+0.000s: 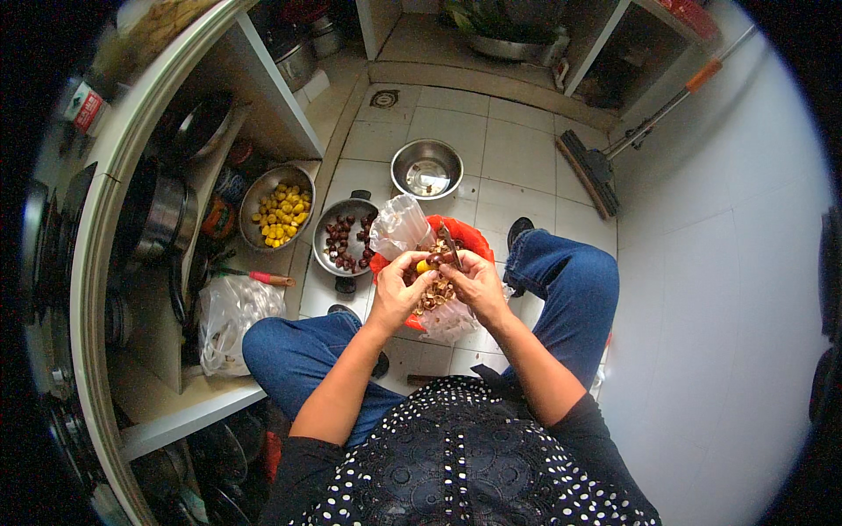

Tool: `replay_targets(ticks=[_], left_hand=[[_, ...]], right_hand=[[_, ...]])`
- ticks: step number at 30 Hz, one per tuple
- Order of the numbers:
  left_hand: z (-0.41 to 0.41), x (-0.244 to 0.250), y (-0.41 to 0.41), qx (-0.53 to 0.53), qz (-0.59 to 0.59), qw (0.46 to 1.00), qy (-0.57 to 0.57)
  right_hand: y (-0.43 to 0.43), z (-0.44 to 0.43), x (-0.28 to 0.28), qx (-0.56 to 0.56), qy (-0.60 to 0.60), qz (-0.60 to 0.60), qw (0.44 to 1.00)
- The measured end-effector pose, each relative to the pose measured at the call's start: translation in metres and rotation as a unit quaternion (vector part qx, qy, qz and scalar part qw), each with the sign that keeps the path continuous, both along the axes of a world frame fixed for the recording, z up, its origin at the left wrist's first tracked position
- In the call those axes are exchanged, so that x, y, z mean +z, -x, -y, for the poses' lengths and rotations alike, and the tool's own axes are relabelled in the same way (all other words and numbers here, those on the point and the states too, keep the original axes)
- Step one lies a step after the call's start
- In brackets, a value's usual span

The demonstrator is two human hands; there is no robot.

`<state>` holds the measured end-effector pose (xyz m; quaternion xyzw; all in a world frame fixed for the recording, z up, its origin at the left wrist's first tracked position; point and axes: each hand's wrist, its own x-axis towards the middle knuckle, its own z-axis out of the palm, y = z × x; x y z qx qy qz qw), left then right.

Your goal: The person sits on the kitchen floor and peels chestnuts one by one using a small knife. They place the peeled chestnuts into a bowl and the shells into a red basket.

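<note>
Between my two hands is a partly peeled chestnut [427,264], yellow flesh on one side and brown shell on the other. My left hand [401,289] grips its yellow side. My right hand [477,283] holds a dark-bladed tool [450,244], likely a knife or scissors, against the shell side. Both hands are above a red-lined bin [470,230] with shell pieces [434,296] and clear plastic in it. Left of the bin, a two-handled metal pan [320,253] holds unpeeled brown chestnuts [342,233]. Peeled yellow chestnuts [283,214] fill part of a steel bowl [247,205] on the low shelf.
Beyond the bin, a steel basin [426,169] with a few scraps stands on the tiled floor. A squeegee-like floor mop [589,174] leans at the right wall. Cabinet shelves at left hold pans [161,210], a plastic bag [240,315] and a red-handled tool [263,277]. My knees flank the bin.
</note>
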<state>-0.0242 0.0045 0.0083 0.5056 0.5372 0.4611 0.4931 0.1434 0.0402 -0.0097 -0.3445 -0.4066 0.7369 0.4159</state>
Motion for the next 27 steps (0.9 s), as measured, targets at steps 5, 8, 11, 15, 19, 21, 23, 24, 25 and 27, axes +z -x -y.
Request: replay_targets(ticks=[5, 8, 11, 15, 19, 21, 23, 24, 25, 27], left_hand=[[-0.001, -0.007, 0.002, -0.029, 0.159, 0.985, 0.066], [0.001, -0.009, 0.001, -0.008, 0.238, 0.968, 0.084], [-0.001, -0.008, 0.002, 0.017, 0.268, 0.961, 0.069], [0.000, 0.000, 0.000, 0.036, 0.239, 0.970, 0.006], [0.003, 0.002, -0.006, 0.011, 0.217, 0.976, -0.016], [0.004, -0.001, -0.008, 0.007, 0.157, 0.986, -0.063], [0.004, -0.002, -0.007, 0.011, 0.148, 0.987, -0.057], [0.005, 0.002, -0.009, 0.021, 0.168, 0.985, -0.036], [0.005, 0.004, -0.010, 0.030, 0.188, 0.982, -0.016], [0.002, 0.002, -0.010, 0.042, 0.237, 0.970, -0.014]], right_hand=[[0.002, 0.002, 0.004, -0.050, 0.013, 0.017, 0.999], [-0.004, 0.001, 0.011, -0.066, 0.050, -0.008, 0.997], [-0.006, -0.003, 0.008, -0.076, 0.014, 0.055, 0.995], [-0.005, 0.000, 0.021, -0.056, 0.082, 0.056, 0.994], [-0.002, 0.002, 0.027, -0.007, 0.100, 0.035, 0.994], [0.003, 0.004, 0.021, -0.020, 0.053, 0.011, 0.998], [0.002, 0.004, 0.022, -0.012, 0.041, 0.033, 0.999], [0.003, 0.003, 0.019, -0.014, 0.038, 0.021, 0.999], [0.003, 0.003, 0.017, -0.016, 0.035, 0.008, 0.999], [0.004, 0.004, 0.017, -0.018, 0.016, 0.008, 1.000]])
